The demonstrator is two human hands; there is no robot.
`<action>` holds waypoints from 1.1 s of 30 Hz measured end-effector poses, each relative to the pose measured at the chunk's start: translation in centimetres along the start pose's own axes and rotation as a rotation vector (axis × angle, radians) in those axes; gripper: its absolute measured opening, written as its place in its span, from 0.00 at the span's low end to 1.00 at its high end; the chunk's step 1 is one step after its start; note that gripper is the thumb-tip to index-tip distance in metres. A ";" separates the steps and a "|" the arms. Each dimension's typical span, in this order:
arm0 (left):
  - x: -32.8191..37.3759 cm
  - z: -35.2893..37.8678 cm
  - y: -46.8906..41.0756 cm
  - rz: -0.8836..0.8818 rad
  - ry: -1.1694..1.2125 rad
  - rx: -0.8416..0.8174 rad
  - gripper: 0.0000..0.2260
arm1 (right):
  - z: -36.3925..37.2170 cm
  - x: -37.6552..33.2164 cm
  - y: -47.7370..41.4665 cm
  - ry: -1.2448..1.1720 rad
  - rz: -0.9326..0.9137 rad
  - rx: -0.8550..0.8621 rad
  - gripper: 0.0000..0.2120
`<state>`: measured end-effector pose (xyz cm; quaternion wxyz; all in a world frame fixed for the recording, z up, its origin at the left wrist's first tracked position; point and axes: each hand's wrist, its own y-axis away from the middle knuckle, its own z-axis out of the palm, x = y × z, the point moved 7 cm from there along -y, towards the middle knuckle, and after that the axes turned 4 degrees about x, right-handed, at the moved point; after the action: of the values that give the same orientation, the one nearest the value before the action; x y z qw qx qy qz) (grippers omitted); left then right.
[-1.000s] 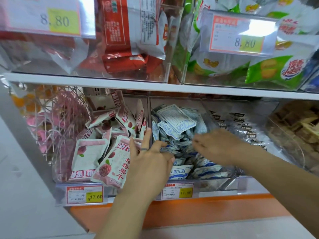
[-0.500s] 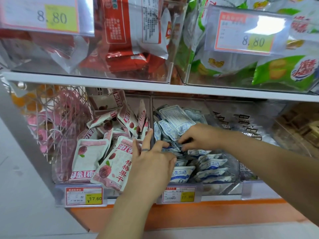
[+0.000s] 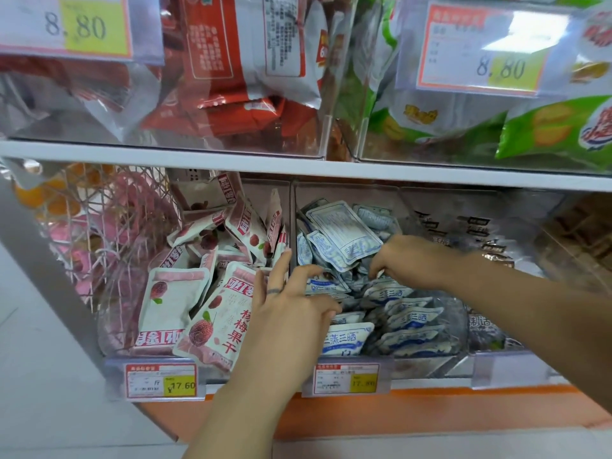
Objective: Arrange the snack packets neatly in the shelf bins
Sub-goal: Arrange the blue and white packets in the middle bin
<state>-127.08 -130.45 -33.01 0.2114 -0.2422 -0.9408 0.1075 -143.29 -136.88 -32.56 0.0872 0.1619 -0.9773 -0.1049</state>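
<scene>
So your right hand [image 3: 407, 260] has slid left out of the front corner and is now dug into the heap of blue-and-white packets [image 3: 344, 233] in the middle bin [image 3: 424, 359], fingers curled down among them, though I can't tell if it's actually pinching one. Your left hand [image 3: 291, 313] hasn't budged, fingers loosely spread over the divider [image 3: 292, 213] between that bin and the pink packets [image 3: 172, 303]. Reckon you're mid-tidy: the front rows lie fairly flat, the back pile's still a jumble.

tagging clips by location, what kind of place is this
Most likely a shop's snack aisle: price tags, clear bins of sealed snack packets, and bigger bagged snacks on the shelf above.
</scene>
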 end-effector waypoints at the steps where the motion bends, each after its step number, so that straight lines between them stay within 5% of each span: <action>1: -0.1 -0.1 0.1 0.012 0.020 0.049 0.04 | 0.1 0.1 0.1 -0.032 -0.005 -0.026 0.23; 5: -0.1 -0.6 0.8 -0.085 0.040 -0.089 0.14 | -1.2 -0.2 1.6 -0.252 -0.010 -0.005 0.13; 8: -0.1 -0.5 0.9 -0.105 -0.029 -0.232 0.14 | -3.4 -2.5 2.4 -0.302 -0.079 0.180 0.11; 10: 0.0 -0.4 1.1 -0.107 -0.016 -0.274 0.13 | -2.9 -4.9 2.2 -0.333 -0.145 0.155 0.11; 22: -0.2 -0.4 1.2 -0.105 0.036 -0.306 0.12 | -0.2 -6.6 -1.7 -0.029 -0.077 -0.033 0.26; 28: -0.1 -0.7 1.5 -0.105 0.037 -0.312 0.13 | -1.2 -6.4 -1.6 0.131 -0.082 0.164 0.11; 33: -0.1 -0.8 1.6 -0.101 0.045 -0.310 0.12 | -1.7 -5.1 -1.0 -0.023 -0.016 0.227 0.11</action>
<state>-126.03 -129.04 -32.82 0.1978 -0.2266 -0.9521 -0.0550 -137.89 -136.42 -31.87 0.0563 0.1772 -0.9826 0.0037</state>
